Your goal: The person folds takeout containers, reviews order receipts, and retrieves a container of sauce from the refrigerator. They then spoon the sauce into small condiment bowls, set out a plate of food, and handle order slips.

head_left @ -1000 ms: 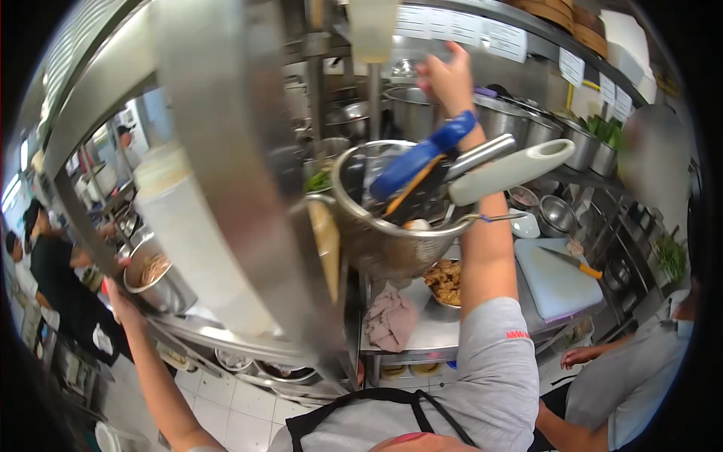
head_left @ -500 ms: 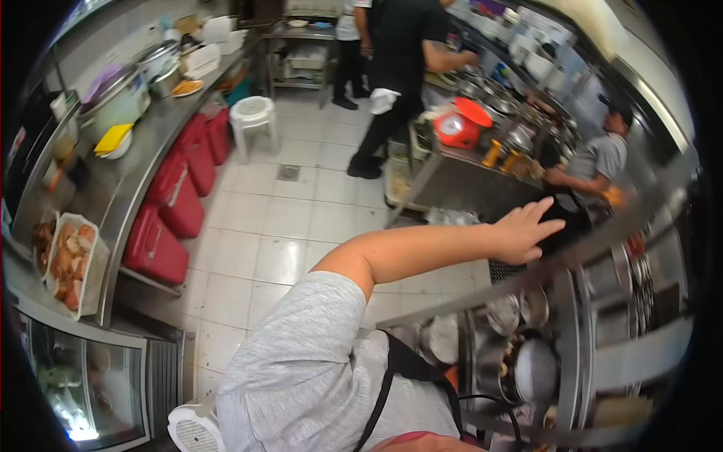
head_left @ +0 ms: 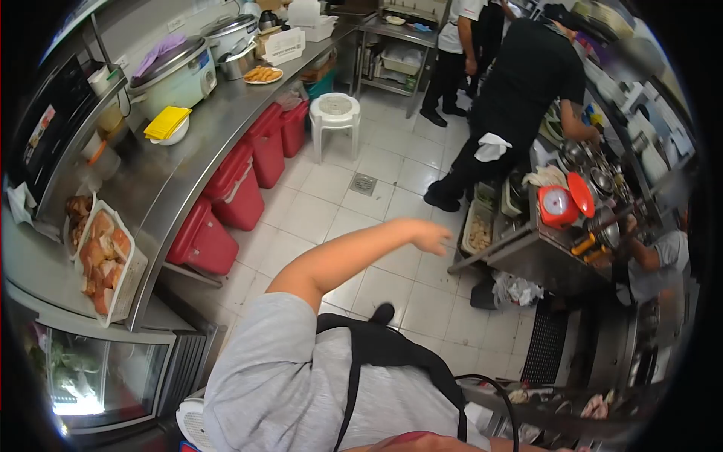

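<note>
Left hand (head_left: 431,236) — grip loosely apart — near a long, pale tray (head_left: 466,236) of beige chunks (head_left: 480,232).

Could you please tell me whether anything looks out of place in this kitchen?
I see no clear spill or damage. The purple cloth lies bunched across a dark lid, and crumpled plastic bags sit low near the steel table; both look slightly untidy.

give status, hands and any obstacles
Left hand empty, out over tiled floor. Right hand out of view. Nearest, possibly in the way: metal bench bearing red scale.
</note>
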Demonstrator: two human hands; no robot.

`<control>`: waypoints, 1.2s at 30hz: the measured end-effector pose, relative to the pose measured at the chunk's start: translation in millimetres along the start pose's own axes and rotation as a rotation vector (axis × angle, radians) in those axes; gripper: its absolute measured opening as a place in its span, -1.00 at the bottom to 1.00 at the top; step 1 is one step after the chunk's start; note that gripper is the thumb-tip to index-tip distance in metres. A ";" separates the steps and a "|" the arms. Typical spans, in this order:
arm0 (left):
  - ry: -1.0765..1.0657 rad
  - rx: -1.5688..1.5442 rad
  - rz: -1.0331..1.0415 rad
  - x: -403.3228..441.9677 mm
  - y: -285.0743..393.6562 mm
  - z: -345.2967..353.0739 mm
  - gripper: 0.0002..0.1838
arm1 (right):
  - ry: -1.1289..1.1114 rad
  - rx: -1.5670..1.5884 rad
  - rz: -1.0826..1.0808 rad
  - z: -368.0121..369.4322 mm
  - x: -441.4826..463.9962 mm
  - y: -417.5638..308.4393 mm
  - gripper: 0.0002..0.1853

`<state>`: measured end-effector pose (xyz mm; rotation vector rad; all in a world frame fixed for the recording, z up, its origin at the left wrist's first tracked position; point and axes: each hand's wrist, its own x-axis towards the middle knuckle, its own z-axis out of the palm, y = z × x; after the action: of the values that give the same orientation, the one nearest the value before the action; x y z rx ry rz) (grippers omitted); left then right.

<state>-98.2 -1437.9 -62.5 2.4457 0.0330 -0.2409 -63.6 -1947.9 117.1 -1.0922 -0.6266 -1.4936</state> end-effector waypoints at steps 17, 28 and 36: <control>0.415 -0.877 -1.956 -260.1 -252.7 228.1 -0.49 | -0.880 0.547 1.215 550.5 -351.0 131.6 -0.87; 0.677 -0.350 -1.327 -169.3 -485.4 70.9 -0.55 | -1.841 0.837 1.001 727.0 -563.4 9.7 -0.83; 1.827 0.026 -0.760 -152.6 -594.6 -416.0 -0.50 | -1.797 0.668 1.154 826.7 -650.8 34.0 -0.83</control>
<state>-230.6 -708.8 -91.8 1.6972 1.6389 1.6373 171.9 -947.3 -109.8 -1.5510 -1.1649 0.9530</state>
